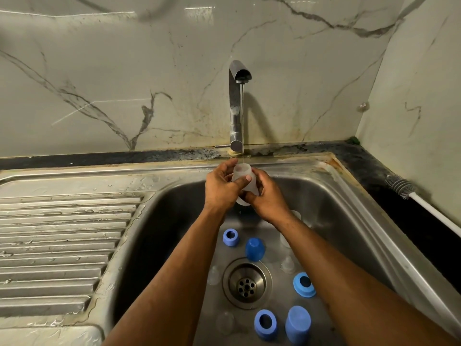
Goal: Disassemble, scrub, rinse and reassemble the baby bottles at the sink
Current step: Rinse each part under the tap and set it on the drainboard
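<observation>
Rinsing is what's being done, pretty clearly: bottle body (243,182) is gripped between left hand (220,189) and right hand (267,198), fingers curled around it, under the tap stream (241,126). Next, probably, it gets tipped out.

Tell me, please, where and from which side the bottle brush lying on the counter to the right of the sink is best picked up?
Take the bottle brush by its white handle, coming from above. The bristle head lies at the far end near the wall; the straight handle runs toward the viewer along the dark counter, beside the sink rim, with its top side free. A right-hand grip seems easiest.
</observation>
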